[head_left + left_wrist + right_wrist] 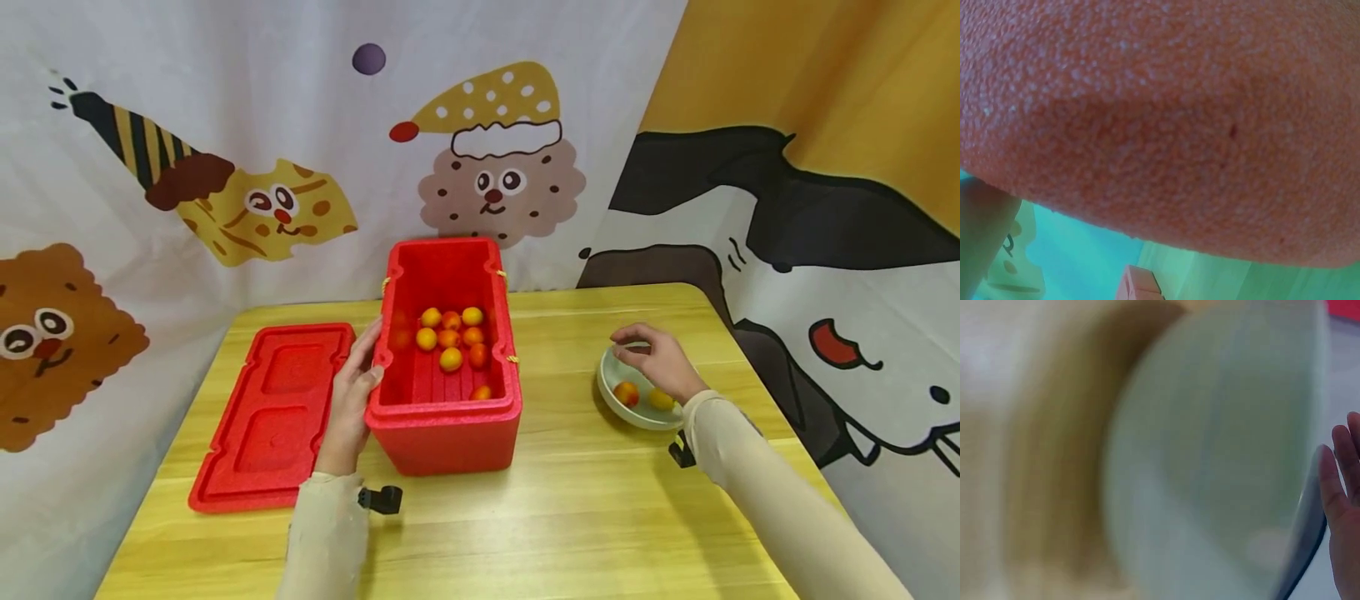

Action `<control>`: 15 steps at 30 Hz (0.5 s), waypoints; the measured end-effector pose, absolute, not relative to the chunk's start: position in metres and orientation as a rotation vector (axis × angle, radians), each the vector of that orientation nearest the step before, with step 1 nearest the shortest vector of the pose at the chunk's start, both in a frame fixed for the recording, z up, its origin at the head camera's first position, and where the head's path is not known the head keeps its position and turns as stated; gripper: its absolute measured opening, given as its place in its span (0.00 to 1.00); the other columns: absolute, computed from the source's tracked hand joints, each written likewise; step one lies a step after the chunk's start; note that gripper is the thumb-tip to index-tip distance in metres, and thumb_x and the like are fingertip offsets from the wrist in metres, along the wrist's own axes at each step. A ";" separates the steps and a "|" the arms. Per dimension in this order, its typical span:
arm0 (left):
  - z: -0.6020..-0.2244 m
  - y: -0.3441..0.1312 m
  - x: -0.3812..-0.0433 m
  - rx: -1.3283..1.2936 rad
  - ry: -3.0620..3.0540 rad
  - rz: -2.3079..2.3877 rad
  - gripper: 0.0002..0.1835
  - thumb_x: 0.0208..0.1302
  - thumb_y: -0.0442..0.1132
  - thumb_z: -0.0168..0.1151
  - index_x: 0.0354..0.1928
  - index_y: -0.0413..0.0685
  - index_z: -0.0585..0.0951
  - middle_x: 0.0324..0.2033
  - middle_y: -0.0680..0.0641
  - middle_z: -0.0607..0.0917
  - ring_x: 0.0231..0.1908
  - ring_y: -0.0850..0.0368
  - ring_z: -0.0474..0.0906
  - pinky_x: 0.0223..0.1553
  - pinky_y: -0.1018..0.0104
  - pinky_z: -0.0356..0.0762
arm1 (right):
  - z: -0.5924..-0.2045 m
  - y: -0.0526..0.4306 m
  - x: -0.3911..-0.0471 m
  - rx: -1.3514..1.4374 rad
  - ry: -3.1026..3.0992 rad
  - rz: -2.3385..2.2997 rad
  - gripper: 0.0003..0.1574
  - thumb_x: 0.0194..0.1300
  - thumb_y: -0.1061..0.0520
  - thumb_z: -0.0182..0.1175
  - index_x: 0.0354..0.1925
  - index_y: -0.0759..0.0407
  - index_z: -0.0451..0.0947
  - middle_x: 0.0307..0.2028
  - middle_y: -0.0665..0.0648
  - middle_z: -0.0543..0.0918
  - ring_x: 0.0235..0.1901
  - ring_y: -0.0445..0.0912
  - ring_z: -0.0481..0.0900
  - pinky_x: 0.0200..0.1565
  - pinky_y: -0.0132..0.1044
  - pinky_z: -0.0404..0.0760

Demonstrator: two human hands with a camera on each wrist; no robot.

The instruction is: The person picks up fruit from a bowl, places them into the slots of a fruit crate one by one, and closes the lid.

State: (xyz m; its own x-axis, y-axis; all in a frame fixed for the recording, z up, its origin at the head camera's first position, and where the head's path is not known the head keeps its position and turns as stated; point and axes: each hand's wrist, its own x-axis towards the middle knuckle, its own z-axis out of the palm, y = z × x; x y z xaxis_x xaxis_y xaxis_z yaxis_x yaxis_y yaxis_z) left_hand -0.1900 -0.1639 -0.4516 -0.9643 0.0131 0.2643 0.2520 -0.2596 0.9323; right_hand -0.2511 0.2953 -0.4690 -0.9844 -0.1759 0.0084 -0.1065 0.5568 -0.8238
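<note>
A red foam box (453,442) stands lidless on the table, with several small round fruits (448,338), yellow and orange-red, on its floor. My left hand (349,400) rests along the box's left outer wall, its thumb tip at the rim. The wall (1166,144) fills most of the left wrist view, a blurred finger (985,231) below it. Over a pale green bowl (637,417) is my right hand (660,362), its fingers extended and nothing seen in them. In the bowl lie an orange-red fruit (626,393) and a yellow one (661,399). The right wrist view shows the bowl's outer side (1210,456), blurred.
A red foam lid (273,417) lies flat left of the box. The wooden table (570,517) ends at a curtain (300,50) printed with cartoon figures. Small black cameras (381,499) are worn at both wrists.
</note>
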 end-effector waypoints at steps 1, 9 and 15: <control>-0.452 -0.164 -0.190 -0.325 -1.809 -2.358 0.33 0.64 0.26 0.45 0.73 0.44 0.64 0.71 0.51 0.62 0.69 0.51 0.57 0.58 0.63 0.73 | -0.471 0.297 -0.248 -0.233 2.694 -1.414 0.22 0.69 0.53 0.62 0.56 0.64 0.76 0.54 0.63 0.78 0.53 0.58 0.78 0.53 0.49 0.78; -0.453 -0.163 -0.189 -0.330 -1.807 -2.340 0.33 0.63 0.26 0.45 0.73 0.41 0.64 0.71 0.49 0.62 0.69 0.51 0.57 0.57 0.64 0.73 | -0.486 0.308 -0.234 -0.260 2.694 -1.306 0.21 0.65 0.60 0.64 0.55 0.68 0.77 0.52 0.66 0.78 0.51 0.61 0.79 0.49 0.48 0.80; -0.452 -0.163 -0.190 -0.339 -1.800 -2.340 0.33 0.63 0.26 0.45 0.73 0.41 0.63 0.71 0.48 0.62 0.69 0.51 0.57 0.57 0.64 0.72 | -0.497 0.315 -0.234 -0.341 2.637 -1.294 0.18 0.65 0.64 0.62 0.52 0.70 0.77 0.51 0.68 0.79 0.53 0.66 0.77 0.49 0.49 0.80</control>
State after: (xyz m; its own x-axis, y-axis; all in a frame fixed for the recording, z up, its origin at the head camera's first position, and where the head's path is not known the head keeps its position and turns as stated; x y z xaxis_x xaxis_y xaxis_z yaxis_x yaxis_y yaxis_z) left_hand -0.1895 -0.1630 -0.4517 -0.9598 0.0038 0.2807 0.2704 -0.2569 0.9278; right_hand -0.2339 0.3149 -0.4967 -0.9566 -0.2843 -0.0635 -0.1236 0.5938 -0.7951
